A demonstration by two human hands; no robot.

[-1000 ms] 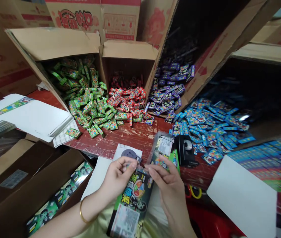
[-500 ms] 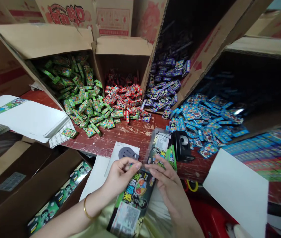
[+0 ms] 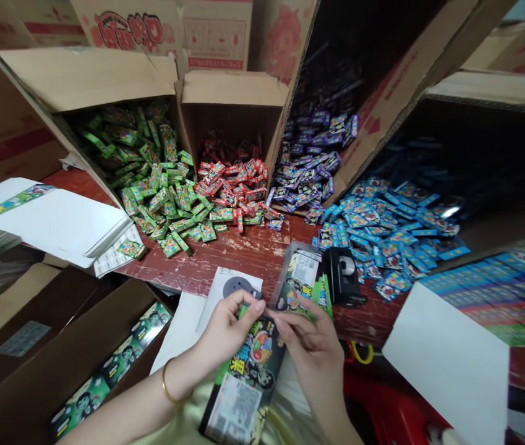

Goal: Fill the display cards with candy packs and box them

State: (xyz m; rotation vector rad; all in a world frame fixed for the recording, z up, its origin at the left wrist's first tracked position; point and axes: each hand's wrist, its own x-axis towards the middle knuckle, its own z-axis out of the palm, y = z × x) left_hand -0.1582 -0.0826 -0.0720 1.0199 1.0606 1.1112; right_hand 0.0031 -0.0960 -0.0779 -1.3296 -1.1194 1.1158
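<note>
Fingers [image 3: 251, 307] of the left hand [image 3: 225, 334] and right hand [image 3: 314, 349] pinch the far end of a green packet [image 3: 248, 374], near a black tape dispenser [image 3: 343, 275] on the red counter [image 3: 243, 253].

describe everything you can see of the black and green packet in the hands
The packet is a long flat pack, black with green edges, and looks like glossy printed card. It bears a multicoloured round emblem, large yellow-green characters and a white code panel near its lower end. It lies slanted toward the viewer. The left hand and right hand pinch its upper end.
</note>
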